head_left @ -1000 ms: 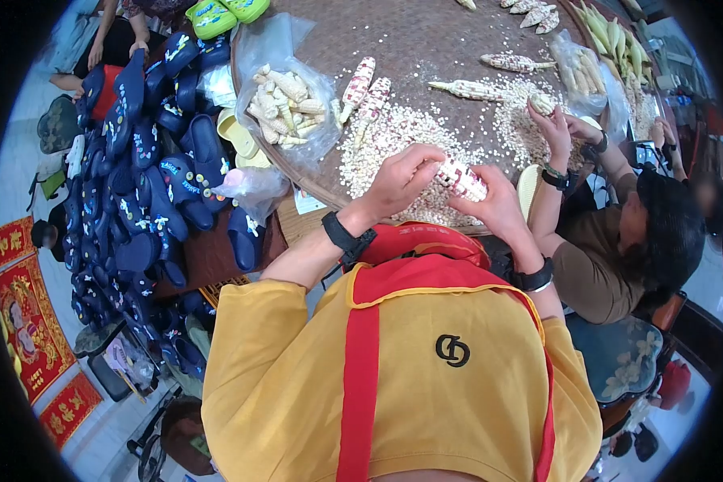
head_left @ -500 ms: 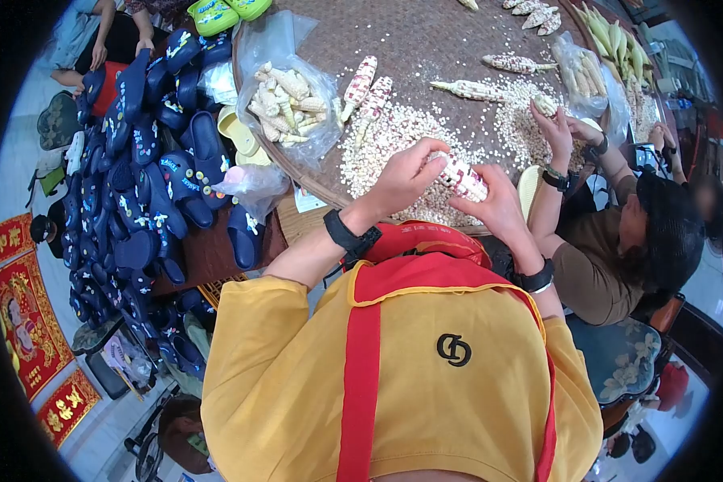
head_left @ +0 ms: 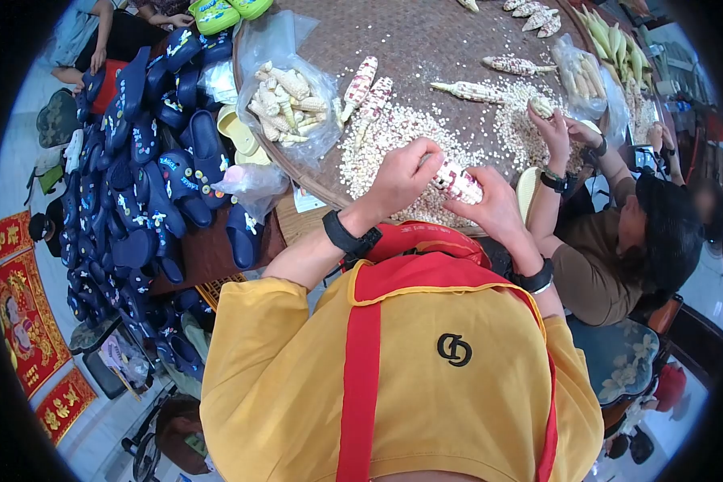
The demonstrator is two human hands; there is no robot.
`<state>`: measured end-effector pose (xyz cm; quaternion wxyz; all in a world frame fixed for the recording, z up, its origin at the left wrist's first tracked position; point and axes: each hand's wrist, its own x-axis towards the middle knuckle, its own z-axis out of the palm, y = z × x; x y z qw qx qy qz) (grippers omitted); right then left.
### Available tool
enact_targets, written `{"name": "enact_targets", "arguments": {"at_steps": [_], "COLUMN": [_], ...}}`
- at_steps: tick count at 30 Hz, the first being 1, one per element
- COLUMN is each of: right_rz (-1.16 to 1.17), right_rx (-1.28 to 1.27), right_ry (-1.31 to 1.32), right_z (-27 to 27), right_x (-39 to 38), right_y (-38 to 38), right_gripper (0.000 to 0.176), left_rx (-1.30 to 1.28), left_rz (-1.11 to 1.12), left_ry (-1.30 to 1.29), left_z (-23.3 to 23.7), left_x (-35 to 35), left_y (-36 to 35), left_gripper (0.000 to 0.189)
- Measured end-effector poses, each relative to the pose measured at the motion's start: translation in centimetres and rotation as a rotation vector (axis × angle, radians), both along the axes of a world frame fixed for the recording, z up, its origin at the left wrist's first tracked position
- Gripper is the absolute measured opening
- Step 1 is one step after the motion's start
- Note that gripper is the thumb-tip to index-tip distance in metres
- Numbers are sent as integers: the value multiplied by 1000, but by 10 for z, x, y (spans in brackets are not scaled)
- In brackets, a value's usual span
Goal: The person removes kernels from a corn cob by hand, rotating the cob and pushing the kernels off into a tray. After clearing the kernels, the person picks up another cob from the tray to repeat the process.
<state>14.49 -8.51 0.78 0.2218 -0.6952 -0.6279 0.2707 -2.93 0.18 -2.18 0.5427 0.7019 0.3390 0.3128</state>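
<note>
A partly stripped corn cob point(head_left: 461, 185), with purple and white kernels, is held between my two hands above the woven tray. My left hand point(head_left: 403, 178) is closed at its left end, thumb and fingers pressed against the kernels. Around the other end my right hand point(head_left: 494, 206) is wrapped, thumb along the near side. Beneath lies a pile of loose pale kernels point(head_left: 377, 153). Two speckled cobs point(head_left: 361, 83) rest just beyond my left hand. Beside them a clear plastic bag holds stripped cobs point(head_left: 285, 100).
The large round woven tray point(head_left: 434, 48) bears more cobs point(head_left: 519, 64) and a second bag of cobs point(head_left: 584, 78). On the right, a co-worker's hands point(head_left: 556, 132) hold another cob. Many dark blue clogs point(head_left: 140, 173) are stacked at left; green husked corn point(head_left: 614, 40) lies far right.
The cob between my hands has tilted and shifted slightly left, with my right hand moving along with it. My left hand has moved only a little.
</note>
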Motion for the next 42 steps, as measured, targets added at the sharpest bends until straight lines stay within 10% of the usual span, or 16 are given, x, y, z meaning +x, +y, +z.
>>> {"name": "enact_targets", "arguments": {"at_steps": [8, 30, 35, 42], "right_rz": [-4, -16, 14, 82], "right_rx": [-98, -178, -194, -314], "right_ry": [-19, 2, 190, 536], "right_z": [2, -6, -20, -29], "right_x": [-2, 4, 3, 4], "right_y": [2, 2, 5, 9], "right_gripper": [51, 57, 51, 57], "left_rx": [200, -426, -876, -720], "left_rz": [-7, -74, -251, -172], "left_ry": [42, -38, -422, -318], "left_z": [-10, -18, -23, -42], "left_x": [-2, -7, -10, -10], "left_y": [3, 3, 1, 9], "left_gripper": [17, 32, 39, 32]}}
